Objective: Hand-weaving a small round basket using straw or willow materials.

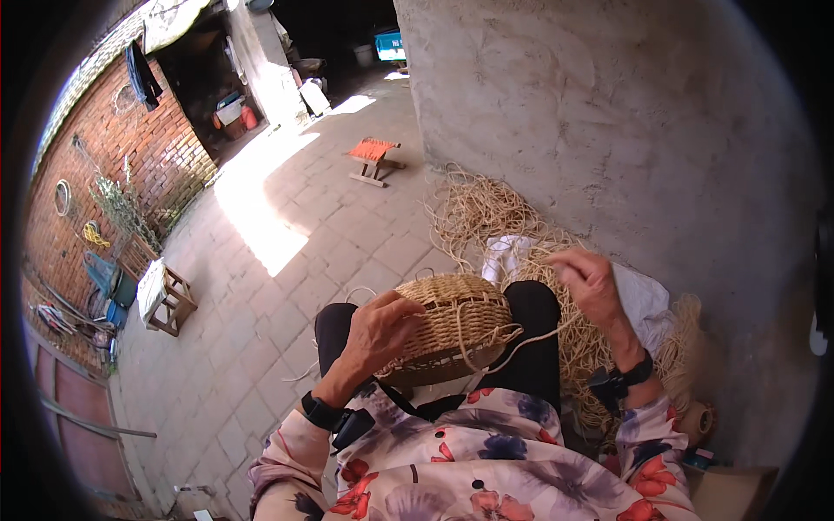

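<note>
A woven straw-coloured basket [452, 313] rests across my lap, between my dark-trousered knees. My left hand [378, 334] is closed on its left side, fingers curled against the weave. Off to the basket's right, my right hand [591, 286] is raised with its fingers bent together. A pale twisted cord [546, 336] runs from the basket's front up to the underside of that hand and appears gripped there, though the fingers partly hide it. Another length of cord hangs in a loop on the basket's front.
A big tangled heap of cord [486, 208] lies by the plaster wall [608, 113], with a white sack [641, 300] on it. Ahead stands an orange-topped folding stool [373, 150]. A small cloth-covered table [165, 295] is on the paved floor at left, near a brick wall.
</note>
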Demonstrator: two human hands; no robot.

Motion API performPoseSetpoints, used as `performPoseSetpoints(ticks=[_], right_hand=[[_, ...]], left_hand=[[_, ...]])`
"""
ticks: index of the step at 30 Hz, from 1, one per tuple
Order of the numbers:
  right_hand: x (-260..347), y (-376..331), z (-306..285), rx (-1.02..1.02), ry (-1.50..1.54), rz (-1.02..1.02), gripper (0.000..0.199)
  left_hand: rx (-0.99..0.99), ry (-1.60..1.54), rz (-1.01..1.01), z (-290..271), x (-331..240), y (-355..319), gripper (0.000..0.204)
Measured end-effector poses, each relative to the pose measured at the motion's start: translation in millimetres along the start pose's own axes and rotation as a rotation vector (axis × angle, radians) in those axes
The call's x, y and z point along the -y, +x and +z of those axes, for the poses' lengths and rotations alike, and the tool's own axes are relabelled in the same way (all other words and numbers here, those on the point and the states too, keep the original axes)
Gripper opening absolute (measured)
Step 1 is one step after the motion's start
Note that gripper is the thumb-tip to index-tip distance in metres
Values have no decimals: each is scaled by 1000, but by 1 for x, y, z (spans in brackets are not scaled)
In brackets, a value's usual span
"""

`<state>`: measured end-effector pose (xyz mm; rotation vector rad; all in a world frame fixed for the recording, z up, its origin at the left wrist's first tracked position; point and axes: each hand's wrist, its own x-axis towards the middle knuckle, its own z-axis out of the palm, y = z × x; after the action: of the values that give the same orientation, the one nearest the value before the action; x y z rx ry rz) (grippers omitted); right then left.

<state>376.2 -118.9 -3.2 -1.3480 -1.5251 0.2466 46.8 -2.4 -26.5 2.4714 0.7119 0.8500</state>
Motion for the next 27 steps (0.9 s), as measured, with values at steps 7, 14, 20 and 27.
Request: performPoseSetpoints(ticks=[7, 14, 20, 27], right_hand=[[21, -11, 64, 214, 176, 117, 12], [18, -12, 70, 290, 180, 256, 16], [-4, -22, 75, 239, 86, 285, 16], [24, -18, 89, 293, -52, 116, 10]], left_hand=[[-36, 86, 51, 16, 5, 4, 10], [-61, 15, 23, 22, 5, -5, 10], [-103, 33, 74, 26, 0, -9, 9], [-102, 54, 89, 27, -6, -13, 10]])
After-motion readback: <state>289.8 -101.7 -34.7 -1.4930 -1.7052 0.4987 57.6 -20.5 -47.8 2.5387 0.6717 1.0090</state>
